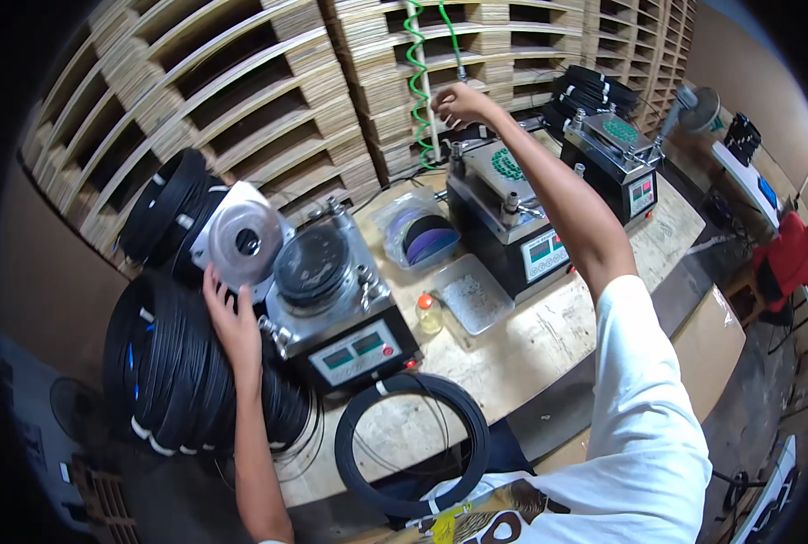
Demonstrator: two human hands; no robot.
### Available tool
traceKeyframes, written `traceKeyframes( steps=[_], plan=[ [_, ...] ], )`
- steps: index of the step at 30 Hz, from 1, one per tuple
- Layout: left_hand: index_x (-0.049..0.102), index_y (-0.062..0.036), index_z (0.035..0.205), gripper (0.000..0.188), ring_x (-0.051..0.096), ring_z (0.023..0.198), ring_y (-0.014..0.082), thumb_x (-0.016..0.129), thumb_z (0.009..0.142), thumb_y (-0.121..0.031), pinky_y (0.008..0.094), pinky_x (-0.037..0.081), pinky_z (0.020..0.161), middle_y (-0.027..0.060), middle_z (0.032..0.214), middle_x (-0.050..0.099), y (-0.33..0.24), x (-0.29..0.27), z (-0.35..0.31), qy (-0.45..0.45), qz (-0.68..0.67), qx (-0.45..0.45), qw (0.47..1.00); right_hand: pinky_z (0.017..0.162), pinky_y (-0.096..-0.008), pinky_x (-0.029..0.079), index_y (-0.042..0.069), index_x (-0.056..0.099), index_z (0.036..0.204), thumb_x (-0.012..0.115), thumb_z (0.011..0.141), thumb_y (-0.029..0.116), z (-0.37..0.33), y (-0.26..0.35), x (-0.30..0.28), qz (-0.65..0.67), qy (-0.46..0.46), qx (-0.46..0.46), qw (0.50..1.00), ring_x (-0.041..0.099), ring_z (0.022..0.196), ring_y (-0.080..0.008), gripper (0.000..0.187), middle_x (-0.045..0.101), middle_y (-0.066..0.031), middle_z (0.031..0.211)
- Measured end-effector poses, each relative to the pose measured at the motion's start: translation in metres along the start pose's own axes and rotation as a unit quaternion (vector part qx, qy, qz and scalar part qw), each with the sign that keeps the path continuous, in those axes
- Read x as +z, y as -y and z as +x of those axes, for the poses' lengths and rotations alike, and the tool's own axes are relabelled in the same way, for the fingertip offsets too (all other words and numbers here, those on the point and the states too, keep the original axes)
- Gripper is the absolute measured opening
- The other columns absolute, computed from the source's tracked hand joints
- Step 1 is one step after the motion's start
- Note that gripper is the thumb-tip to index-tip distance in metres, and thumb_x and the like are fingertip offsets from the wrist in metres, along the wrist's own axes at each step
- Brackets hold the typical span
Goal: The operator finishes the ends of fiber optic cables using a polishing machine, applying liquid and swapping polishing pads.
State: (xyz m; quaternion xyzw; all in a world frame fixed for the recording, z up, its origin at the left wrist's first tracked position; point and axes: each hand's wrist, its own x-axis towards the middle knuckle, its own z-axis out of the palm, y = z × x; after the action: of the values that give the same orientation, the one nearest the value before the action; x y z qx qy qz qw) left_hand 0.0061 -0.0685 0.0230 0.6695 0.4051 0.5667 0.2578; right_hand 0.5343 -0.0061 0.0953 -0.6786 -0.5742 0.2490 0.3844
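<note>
The left hand (235, 328) has its fingers spread at the lower edge of a silver plate with a round centre (227, 238), which lies just beyond the fingertips; whether they grip it, I cannot tell. The right hand (467, 103) is raised well apart from the plate, loosely curled (whether around anything, I cannot tell), just below a green hose (453, 43). Beside the plate stands a machine (333, 313) bearing a dark disc (311, 263); black coils (182, 363) lie left of the left hand.
</note>
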Motion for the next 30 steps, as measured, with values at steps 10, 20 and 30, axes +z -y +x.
traceKeyframes(
  steps=[10,20,30],
  plan=[
    [0.057,0.0015,0.115,0.019,0.055,0.1,0.016,0.052,0.098,-0.005,0.028,0.042,0.09,0.0086,0.109,0.059,-0.019,0.018,-0.012,0.016,0.135,0.015,0.991,0.092,-0.0422,0.053,0.005,0.071,0.107,0.073,0.073,0.019,0.151,-0.145,-0.041,-0.115,-0.239,0.201,0.943,0.066,0.108,-0.0349,0.036,0.069,-0.0205,0.111],
    [0.06,0.0044,0.098,0.01,0.054,0.091,0.0119,0.051,0.097,0.0,0.0241,0.043,0.083,0.0068,0.099,0.058,-0.033,0.045,0.006,0.101,0.136,0.0,0.986,0.077,-0.0437,0.056,0.005,0.065,0.109,0.074,0.076,0.021,0.194,-0.176,-0.035,-0.226,-0.138,0.174,0.948,0.067,0.091,-0.0312,0.037,0.069,-0.0158,0.1],
    [0.067,0.0018,0.103,0.015,0.059,0.085,0.0085,0.055,0.097,-0.004,0.0232,0.046,0.078,0.0035,0.092,0.066,-0.018,0.029,0.009,0.125,0.047,-0.006,0.991,0.062,-0.0348,0.051,0.005,0.069,0.077,0.072,0.075,0.038,0.131,-0.102,-0.011,-0.08,-0.143,-0.024,0.986,0.061,0.065,-0.0157,0.033,0.066,-0.0068,0.07]
  ],
)
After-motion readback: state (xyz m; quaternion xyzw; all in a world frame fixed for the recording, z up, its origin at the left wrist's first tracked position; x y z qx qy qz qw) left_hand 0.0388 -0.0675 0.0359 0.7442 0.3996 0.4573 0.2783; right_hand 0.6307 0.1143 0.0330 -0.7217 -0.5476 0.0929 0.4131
